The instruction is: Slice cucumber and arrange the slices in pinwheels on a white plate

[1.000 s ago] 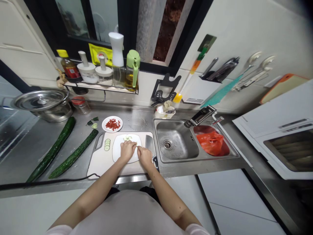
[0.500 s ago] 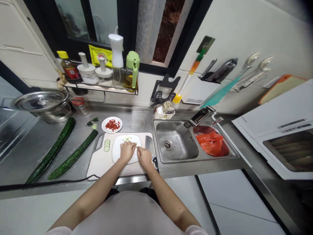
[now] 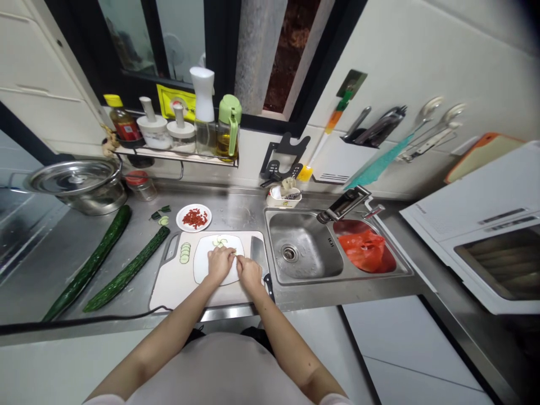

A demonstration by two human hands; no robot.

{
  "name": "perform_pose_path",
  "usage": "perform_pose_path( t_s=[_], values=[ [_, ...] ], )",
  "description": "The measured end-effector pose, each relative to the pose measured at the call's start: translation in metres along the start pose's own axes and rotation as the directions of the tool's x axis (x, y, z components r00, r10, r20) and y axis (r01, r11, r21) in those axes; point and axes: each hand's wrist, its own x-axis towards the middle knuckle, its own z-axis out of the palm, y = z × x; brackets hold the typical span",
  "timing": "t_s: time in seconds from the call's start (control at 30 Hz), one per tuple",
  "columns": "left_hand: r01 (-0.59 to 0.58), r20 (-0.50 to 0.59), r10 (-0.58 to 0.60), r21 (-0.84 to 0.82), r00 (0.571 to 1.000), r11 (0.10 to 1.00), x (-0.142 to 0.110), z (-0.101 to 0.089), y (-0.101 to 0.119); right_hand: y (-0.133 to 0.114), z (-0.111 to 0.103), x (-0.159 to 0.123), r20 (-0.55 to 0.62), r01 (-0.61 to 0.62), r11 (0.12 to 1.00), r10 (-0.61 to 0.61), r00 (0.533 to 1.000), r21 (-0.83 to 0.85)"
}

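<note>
My left hand (image 3: 220, 264) and my right hand (image 3: 248, 272) meet over a white square plate (image 3: 201, 273), with fingers closed and fingertips almost touching. Between them they pinch a small pale green piece, which looks like a cucumber slice (image 3: 234, 255) and is mostly covered by the fingers. A few cucumber slices (image 3: 219, 241) lie fanned at the plate's far side. Beneath the plate is a cutting board (image 3: 169, 289), with a row of overlapping cucumber slices (image 3: 184, 253) on its left. A knife (image 3: 258, 251) rests along the board's right edge, its black handle near my right hand.
Two long cucumbers (image 3: 126, 271) lie on the left counter. Behind the board stands a small plate of red bits (image 3: 194, 217). The sink (image 3: 306, 247) is at the right, with a red bag (image 3: 363, 250) in its smaller basin. A black cord (image 3: 84, 322) runs along the front edge.
The view has tilted slightly, so everything sits a little lower in the picture. Both hands stay over the plate in nearly the same pose, fingertips still together.
</note>
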Motion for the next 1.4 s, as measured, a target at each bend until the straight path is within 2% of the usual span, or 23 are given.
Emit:
perform_pose_path(
  t_s=[0.2,0.3,0.43,0.53,0.63,0.77,0.9,1.13,1.2,1.4],
  values=[
    [0.033,0.008,-0.033,-0.012,0.999,0.999,-0.002,-0.005,0.007,-0.002,-0.006,0.002,0.019,0.016,0.998,-0.015,1.0,-0.062],
    [0.054,-0.002,-0.054,-0.054,0.999,0.997,-0.002,-0.009,0.012,0.0,-0.011,0.003,0.0,0.023,1.0,-0.023,1.0,-0.003],
    [0.087,-0.046,-0.096,-0.156,0.994,0.984,-0.01,-0.018,0.012,0.008,-0.018,-0.001,-0.105,-0.026,0.991,0.04,0.994,0.128],
    [0.105,-0.123,-0.137,-0.238,0.983,0.966,-0.026,-0.026,0.0,0.019,-0.022,-0.011,-0.176,-0.064,0.967,0.109,0.978,0.245],
    [0.157,-0.216,-0.224,-0.291,0.95,0.944,-0.048,-0.036,-0.024,0.032,-0.021,-0.026,-0.238,-0.06,0.922,0.161,0.958,0.382],
    [0.261,-0.261,-0.34,-0.295,0.904,0.919,-0.071,-0.05,-0.062,0.045,-0.016,-0.039,-0.274,-0.027,0.866,0.187,0.943,0.499],
    [0.379,-0.281,-0.452,-0.28,0.846,0.882,-0.077,-0.063,-0.087,0.046,-0.014,-0.043,-0.299,0.009,0.846,0.178,0.937,0.533],
    [0.533,-0.334,-0.57,-0.201,0.751,0.821,-0.068,-0.073,-0.096,0.032,-0.014,-0.042,-0.296,0.061,0.83,0.129,0.946,0.555],
    [0.555,-0.326,-0.582,-0.18,0.745,0.812,-0.066,-0.072,-0.096,0.029,-0.013,-0.043,-0.284,0.07,0.826,0.111,0.952,0.559],
    [0.557,-0.312,-0.564,-0.12,0.764,0.821,-0.058,-0.065,-0.095,0.027,-0.008,-0.046,-0.265,0.101,0.821,0.063,0.962,0.562]
  ],
)
